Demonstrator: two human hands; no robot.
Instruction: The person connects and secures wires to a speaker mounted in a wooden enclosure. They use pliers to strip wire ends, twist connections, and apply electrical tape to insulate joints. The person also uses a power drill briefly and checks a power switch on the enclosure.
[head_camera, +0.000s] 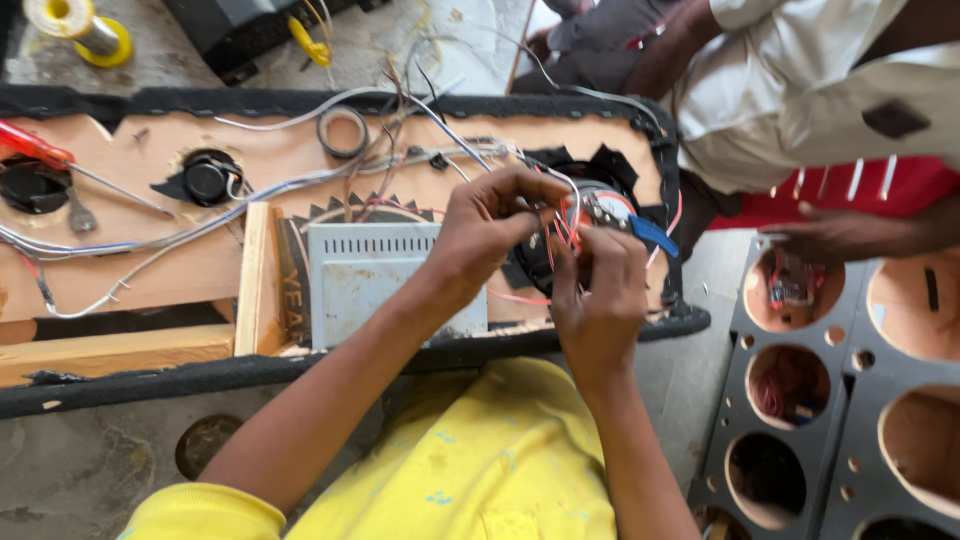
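Both the left hand (490, 225) and the right hand (598, 285) pinch thin red wires (560, 232) at the speaker (600, 205) near the wooden panel's (200, 270) right edge (light, limp, easily snapped); best gripped by the insulation.

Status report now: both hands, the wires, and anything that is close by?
Left hand and right hand pinching thin red wires at the speaker's back. Grey metal box beside left wrist. Another person's hand at right, apart.
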